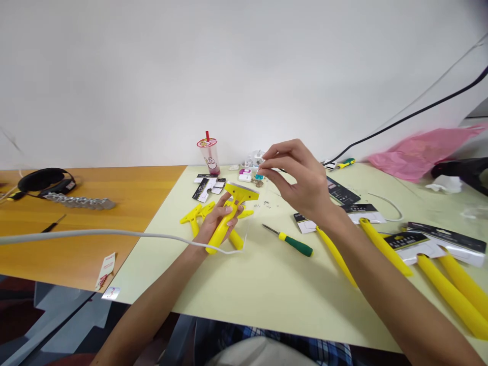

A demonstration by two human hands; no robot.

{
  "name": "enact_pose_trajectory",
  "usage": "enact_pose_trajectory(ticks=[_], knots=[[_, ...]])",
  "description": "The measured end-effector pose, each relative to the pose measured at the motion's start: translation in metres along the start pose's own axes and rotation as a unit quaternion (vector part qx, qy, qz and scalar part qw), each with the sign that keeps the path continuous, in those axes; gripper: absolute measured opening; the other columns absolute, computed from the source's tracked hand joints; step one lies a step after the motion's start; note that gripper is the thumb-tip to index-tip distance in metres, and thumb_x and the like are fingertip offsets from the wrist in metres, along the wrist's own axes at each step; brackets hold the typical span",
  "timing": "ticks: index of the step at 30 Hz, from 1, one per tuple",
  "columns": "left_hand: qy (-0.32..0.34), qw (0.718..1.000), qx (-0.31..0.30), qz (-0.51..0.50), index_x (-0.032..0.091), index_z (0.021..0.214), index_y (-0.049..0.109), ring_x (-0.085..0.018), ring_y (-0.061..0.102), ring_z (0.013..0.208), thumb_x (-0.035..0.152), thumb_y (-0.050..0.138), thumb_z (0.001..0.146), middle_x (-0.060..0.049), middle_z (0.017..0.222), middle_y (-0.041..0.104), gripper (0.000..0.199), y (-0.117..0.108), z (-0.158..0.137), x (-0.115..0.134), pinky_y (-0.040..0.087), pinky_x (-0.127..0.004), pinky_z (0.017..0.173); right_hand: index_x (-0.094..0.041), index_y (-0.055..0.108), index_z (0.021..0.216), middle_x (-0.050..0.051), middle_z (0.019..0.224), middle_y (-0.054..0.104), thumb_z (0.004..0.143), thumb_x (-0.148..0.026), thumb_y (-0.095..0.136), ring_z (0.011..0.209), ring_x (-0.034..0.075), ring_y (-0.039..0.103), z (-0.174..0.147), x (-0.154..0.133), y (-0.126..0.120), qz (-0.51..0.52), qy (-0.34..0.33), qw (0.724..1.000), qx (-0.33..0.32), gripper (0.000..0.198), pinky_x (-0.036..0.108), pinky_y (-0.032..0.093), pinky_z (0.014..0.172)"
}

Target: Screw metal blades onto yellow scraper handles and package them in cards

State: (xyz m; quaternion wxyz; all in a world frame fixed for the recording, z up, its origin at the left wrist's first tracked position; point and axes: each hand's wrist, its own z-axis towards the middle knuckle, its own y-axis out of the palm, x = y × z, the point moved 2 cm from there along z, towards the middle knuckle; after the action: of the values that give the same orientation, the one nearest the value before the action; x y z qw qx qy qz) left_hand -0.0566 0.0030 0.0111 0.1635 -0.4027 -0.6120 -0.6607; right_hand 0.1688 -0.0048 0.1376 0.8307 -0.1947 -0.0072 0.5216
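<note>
- Pale desk (263,295) against a white wall (152,81), drink cup (209,156) near the back
- Left hand (218,222): grip closed around a yellow scraper (221,233), held above the desk
- Right hand (301,179): raised right of the scraper, fingertips close together; whether this grip pinches anything cannot be told
- Green-handled screwdriver (297,245) lying nearby

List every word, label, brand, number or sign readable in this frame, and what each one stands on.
None reads clearly enough to quote.
Black-and-white packaging cards: pale print, too small.
Dark card: pale print, too small.
Drink cup: cartoon figure; lid print unreadable.
White tag: reddish print, blurred.
Corner sticker: mark unclear.
Held yellow scraper: no lettering discernible.
</note>
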Motion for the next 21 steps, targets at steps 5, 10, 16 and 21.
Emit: enact_pose_trajectory(ticks=[5,10,16,21], knots=[[-0.008,1.0,0.002,0.004,0.027,0.132,0.071,-0.016,0.071,0.098,0.012,0.081,0.073,-0.008,0.114,0.069,0.061,0.001,-0.002,-0.001,0.045,-0.013,0.051,-0.028,0.07,0.105,0.01,0.123,0.064,0.107,-0.021,0.064,0.107,0.023,0.071,-0.015,0.006,0.024,0.078,0.011,0.993,-0.09,0.009,0.045,0.064,0.092],[-0.005,1.0,-0.012,0.005,0.027,0.135,0.069,-0.017,0.073,0.097,0.011,0.083,0.073,-0.007,0.11,0.07,0.065,0.001,-0.002,-0.001,0.045,-0.013,0.05,-0.026,0.07,0.102,0.01,0.125,0.059,0.107,-0.02,0.063,0.116,0.023,0.067,-0.027,0.009,0.044,0.114,0.018,0.984,-0.137,0.01,0.045,0.064,0.098],[-0.008,1.0,-0.023,0.006,0.025,0.138,0.068,-0.016,0.074,0.092,0.009,0.085,0.071,-0.006,0.108,0.069,0.07,0.002,-0.001,0.0,0.043,-0.013,0.046,-0.025,0.073,0.099,0.011,0.126,0.059,0.104,-0.018,0.067,0.114,0.024,0.067,-0.036,0.011,0.054,0.112,0.035,0.984,-0.133,0.011,0.046,0.064,0.094],[-0.008,1.0,-0.018,-0.004,0.025,0.134,0.07,-0.015,0.075,0.092,0.007,0.085,0.07,-0.005,0.108,0.07,0.068,0.004,-0.003,0.0,0.043,-0.013,0.046,-0.024,0.075,0.096,0.012,0.128,0.06,0.101,-0.016,0.072,0.11,0.025,0.07,-0.037,0.013,0.055,0.122,0.066,0.982,-0.131,0.009,0.046,0.063,0.092]])
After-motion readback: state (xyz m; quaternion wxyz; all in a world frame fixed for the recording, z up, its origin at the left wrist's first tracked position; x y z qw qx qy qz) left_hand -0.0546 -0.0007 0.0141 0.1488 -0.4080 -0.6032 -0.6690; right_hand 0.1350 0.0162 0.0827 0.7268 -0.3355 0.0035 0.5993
